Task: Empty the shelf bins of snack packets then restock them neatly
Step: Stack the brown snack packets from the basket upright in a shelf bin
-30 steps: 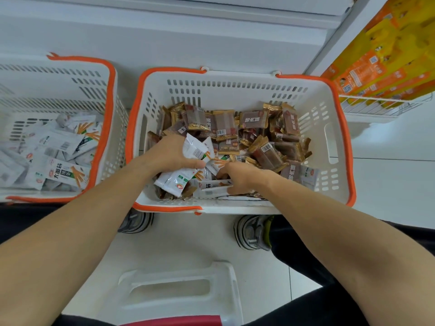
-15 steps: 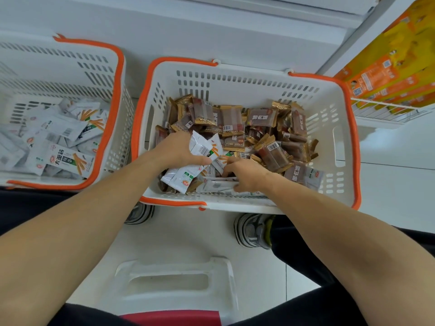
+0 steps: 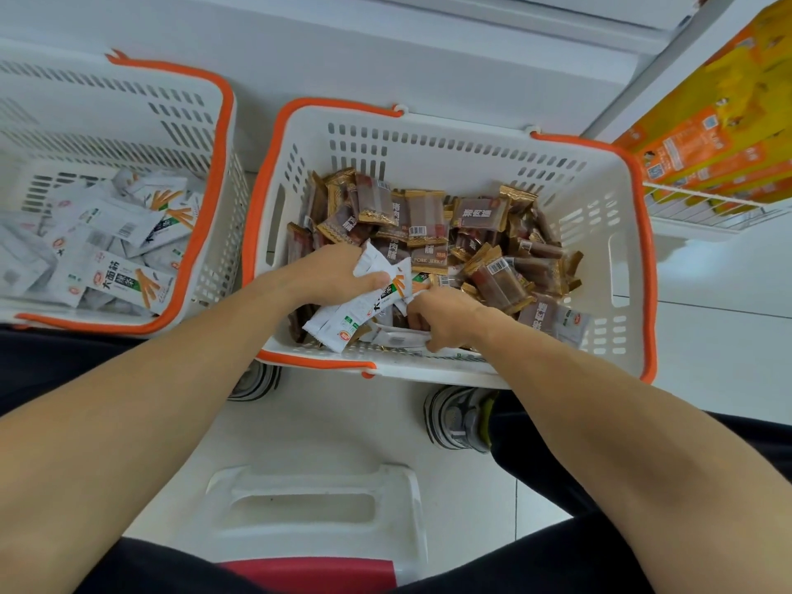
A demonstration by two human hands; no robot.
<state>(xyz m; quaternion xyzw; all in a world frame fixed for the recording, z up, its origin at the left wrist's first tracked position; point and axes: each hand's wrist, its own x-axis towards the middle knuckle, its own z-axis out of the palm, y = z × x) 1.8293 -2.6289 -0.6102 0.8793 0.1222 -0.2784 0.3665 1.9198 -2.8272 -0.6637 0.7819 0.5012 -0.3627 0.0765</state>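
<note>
Gripping white packets (image 3: pixel 343 321) with my left hand (image 3: pixel 332 272), I pinch another white packet (image 3: pixel 398 336) with my right hand (image 3: pixel 441 317) inside the orange-rimmed basket (image 3: pixel 617 267) of brown jerky packets (image 3: pixel 424 220).

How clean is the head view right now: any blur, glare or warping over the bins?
Head view: lighting even, soft shadows; wide-angle warping bows the right basket rim; brown jerky packets sharp, print legible; left hand and right hand slightly soft; white packets readable, no strong glare.
</note>
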